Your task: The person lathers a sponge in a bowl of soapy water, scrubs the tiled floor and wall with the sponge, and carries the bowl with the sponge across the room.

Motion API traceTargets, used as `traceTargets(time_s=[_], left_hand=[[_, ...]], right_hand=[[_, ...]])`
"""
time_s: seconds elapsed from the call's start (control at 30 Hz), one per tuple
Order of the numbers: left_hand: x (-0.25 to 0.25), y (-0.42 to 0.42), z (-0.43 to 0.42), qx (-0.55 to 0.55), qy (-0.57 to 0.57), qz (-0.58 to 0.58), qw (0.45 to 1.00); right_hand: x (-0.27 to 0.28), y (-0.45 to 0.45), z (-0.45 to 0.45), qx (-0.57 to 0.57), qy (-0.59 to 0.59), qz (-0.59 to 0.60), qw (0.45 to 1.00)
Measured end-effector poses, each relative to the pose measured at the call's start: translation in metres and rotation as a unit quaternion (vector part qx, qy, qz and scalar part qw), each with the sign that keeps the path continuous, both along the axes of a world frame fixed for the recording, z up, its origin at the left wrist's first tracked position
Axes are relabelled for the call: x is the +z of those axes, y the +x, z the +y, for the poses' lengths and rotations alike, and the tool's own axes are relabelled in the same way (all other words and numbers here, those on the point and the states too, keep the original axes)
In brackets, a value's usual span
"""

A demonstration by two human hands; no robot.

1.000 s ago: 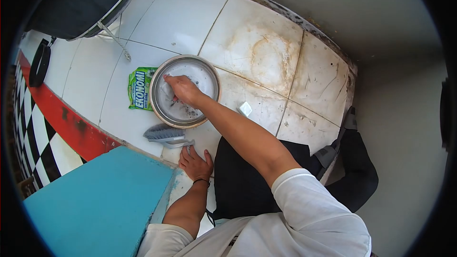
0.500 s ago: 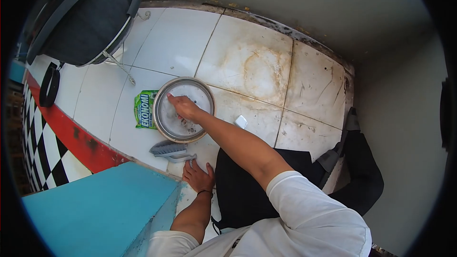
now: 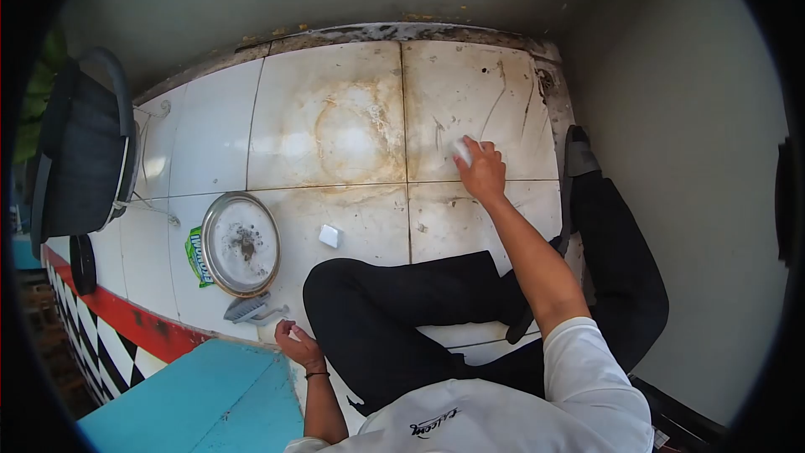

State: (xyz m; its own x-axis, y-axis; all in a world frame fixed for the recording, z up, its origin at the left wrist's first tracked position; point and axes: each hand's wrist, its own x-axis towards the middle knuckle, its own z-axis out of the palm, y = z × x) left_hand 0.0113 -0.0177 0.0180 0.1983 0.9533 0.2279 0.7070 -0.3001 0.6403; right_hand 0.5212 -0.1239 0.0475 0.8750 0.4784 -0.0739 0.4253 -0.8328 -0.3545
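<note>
"2 hands up, go. Right fingers?"

"Right hand [image 3: 481, 169]: fingers bent, clamped on a white piece [image 3: 462, 149]. Partly hidden, can't tell what it's made of. Over the tile at the far right corner of the floor [image 3: 486, 226]."

"Left?"

"Left hand [image 3: 300, 347]: half curled, near the floor's near edge. Can't tell if those fingers are together or apart, or hold anything. 1 dark band on that wrist."

"Nearest thing to it?"

"Grey brush [image 3: 245, 309], handle end just beside the fingertips."

"Further out?"

"Round metal basin [image 3: 243, 243], left part of the floor, dark specks in it. Green packet [image 3: 199, 257] beside its left rim, partly covered. 1 white block [image 3: 330, 236] between basin and right hand, apart from both."

"Edges?"

"Black bucket [image 3: 84, 151] at the far left corner, teal block [image 3: 184, 394] along the near left edge. Brown stains, middle of the far edge tiles."
</note>
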Motion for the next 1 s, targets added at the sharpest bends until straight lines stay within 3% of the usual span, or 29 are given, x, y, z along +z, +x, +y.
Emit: traceTargets(time_s=[0.03, 0.1, 0.17, 0.27, 0.4, 0.53, 0.6, 0.67, 0.73, 0.8, 0.9, 1.0], left_hand=[[0.029, 0.021, 0.004, 0.028, -0.052, -0.110, 0.992], [0.074, 0.064, 0.032, 0.007, 0.003, -0.160, 0.987], [0.117, 0.129, 0.058, -0.034, 0.046, -0.221, 0.974], [0.147, 0.243, 0.079, -0.156, 0.074, -0.314, 0.934], [0.126, 0.374, 0.072, -0.270, -0.032, -0.375, 0.886], [0.051, 0.418, 0.074, -0.288, -0.107, -0.373, 0.876], [0.039, 0.419, 0.078, -0.254, -0.145, -0.360, 0.886], [0.043, 0.423, 0.087, -0.218, -0.174, -0.378, 0.883], [0.051, 0.427, 0.097, -0.196, -0.164, -0.407, 0.877], [0.055, 0.429, 0.101, -0.185, -0.153, -0.424, 0.873], [0.054, 0.426, 0.105, -0.192, -0.143, -0.417, 0.877], [0.054, 0.423, 0.112, -0.163, -0.152, -0.423, 0.878]], right_hand=[[-0.008, 0.013, -0.032, -0.055, -0.036, -0.026, 0.997], [-0.035, 0.036, -0.073, -0.126, -0.061, -0.053, 0.989], [-0.058, 0.060, -0.071, -0.115, -0.059, -0.149, 0.980], [-0.062, 0.090, -0.004, -0.069, -0.004, -0.179, 0.981], [-0.050, 0.039, 0.056, 0.105, 0.084, -0.131, 0.982], [-0.037, 0.003, -0.012, 0.188, 0.035, -0.040, 0.981], [-0.037, 0.033, -0.045, 0.128, -0.042, -0.073, 0.988], [-0.054, 0.085, -0.055, 0.024, -0.043, -0.131, 0.990], [-0.065, 0.136, -0.025, -0.056, -0.064, -0.154, 0.984], [-0.069, 0.156, 0.036, -0.044, -0.060, -0.173, 0.982], [-0.062, 0.113, 0.128, 0.107, 0.025, -0.150, 0.983], [-0.048, 0.028, 0.129, 0.208, 0.117, -0.074, 0.968]])
